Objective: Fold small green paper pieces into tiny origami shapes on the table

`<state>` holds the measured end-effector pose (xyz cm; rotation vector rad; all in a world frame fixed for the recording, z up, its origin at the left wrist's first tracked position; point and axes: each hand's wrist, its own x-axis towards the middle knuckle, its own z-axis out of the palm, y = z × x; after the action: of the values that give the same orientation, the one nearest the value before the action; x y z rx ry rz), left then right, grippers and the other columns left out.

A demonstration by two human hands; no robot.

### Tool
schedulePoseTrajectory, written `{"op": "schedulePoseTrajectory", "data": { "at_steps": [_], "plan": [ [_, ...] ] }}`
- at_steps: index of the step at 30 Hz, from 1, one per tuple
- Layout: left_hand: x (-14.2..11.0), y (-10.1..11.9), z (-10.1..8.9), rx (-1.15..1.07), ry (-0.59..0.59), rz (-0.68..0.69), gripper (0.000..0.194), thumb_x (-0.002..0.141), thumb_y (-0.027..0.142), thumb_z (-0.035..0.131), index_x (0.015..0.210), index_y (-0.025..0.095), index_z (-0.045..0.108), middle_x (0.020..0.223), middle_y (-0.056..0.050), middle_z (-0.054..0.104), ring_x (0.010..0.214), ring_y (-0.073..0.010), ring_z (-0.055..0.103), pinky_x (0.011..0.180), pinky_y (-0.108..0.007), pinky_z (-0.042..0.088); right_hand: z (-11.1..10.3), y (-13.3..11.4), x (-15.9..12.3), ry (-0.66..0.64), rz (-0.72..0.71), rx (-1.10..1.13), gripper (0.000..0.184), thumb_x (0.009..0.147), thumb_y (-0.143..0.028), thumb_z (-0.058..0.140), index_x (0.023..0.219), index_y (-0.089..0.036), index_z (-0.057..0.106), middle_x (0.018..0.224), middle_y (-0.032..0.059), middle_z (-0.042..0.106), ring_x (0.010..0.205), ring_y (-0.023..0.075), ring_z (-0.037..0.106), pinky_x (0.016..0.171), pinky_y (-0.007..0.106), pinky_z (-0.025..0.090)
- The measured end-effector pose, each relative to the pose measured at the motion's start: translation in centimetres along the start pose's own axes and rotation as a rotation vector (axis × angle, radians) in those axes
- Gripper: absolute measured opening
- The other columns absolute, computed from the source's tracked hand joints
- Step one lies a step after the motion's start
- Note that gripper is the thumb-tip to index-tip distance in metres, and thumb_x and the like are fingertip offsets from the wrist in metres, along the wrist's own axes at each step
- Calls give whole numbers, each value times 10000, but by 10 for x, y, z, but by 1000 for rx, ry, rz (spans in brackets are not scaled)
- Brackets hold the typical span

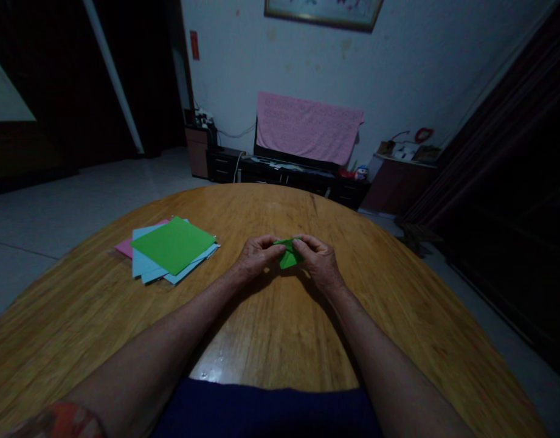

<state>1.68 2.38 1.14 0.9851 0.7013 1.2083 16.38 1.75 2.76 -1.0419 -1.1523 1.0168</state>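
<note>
A small piece of folded green paper (289, 258) is held between my two hands, a little above the middle of the table. My left hand (258, 255) pinches its left side, thumb on the near face. On the right side, my right hand (320, 258) grips it the same way, its thumb near the upper edge. Creases show on the paper's face, while the fingers behind it are mostly hidden. Left of my hands lies a loose stack of coloured sheets, a green square sheet (174, 244) on top of light blue sheets (145, 261) and a pink sheet (124, 247).
The round wooden table (270, 328) reaches from my body outward. Beyond its far edge stand a low black cabinet (261, 174) and a screen draped with a pink towel (307, 129). A side cabinet (398, 182) with small items is at the right, near a dark curtain (484, 128).
</note>
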Motion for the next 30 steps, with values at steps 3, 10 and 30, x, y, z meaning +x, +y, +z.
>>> {"op": "schedulePoseTrajectory", "data": {
  "at_steps": [3, 10, 30],
  "plan": [
    [-1, 1, -1, 12, 18, -5, 178, 679, 276, 767, 756, 157, 661, 617, 11, 588, 508, -86, 511, 498, -225, 388, 0, -1, -1, 2, 12, 6, 276, 623, -380, 781, 800, -175, 731, 697, 13, 669, 608, 144, 594, 558, 281, 521],
    [-1, 1, -5, -24, 26, -30, 164, 689, 281, 768, 748, 168, 665, 631, 22, 575, 525, -72, 506, 520, -216, 409, -4, 2, 3, 15, -10, -3, 272, 604, -384, 786, 782, -186, 732, 706, 7, 665, 622, 142, 593, 587, 286, 535],
    [5, 8, -10, 171, 42, 24, 200, 630, 309, 785, 645, 147, 668, 576, -1, 568, 513, -90, 493, 501, -220, 365, -5, 4, 2, -19, 31, 47, 298, 628, -397, 782, 817, -174, 722, 716, 11, 666, 624, 141, 581, 598, 262, 482]
  ]
}}
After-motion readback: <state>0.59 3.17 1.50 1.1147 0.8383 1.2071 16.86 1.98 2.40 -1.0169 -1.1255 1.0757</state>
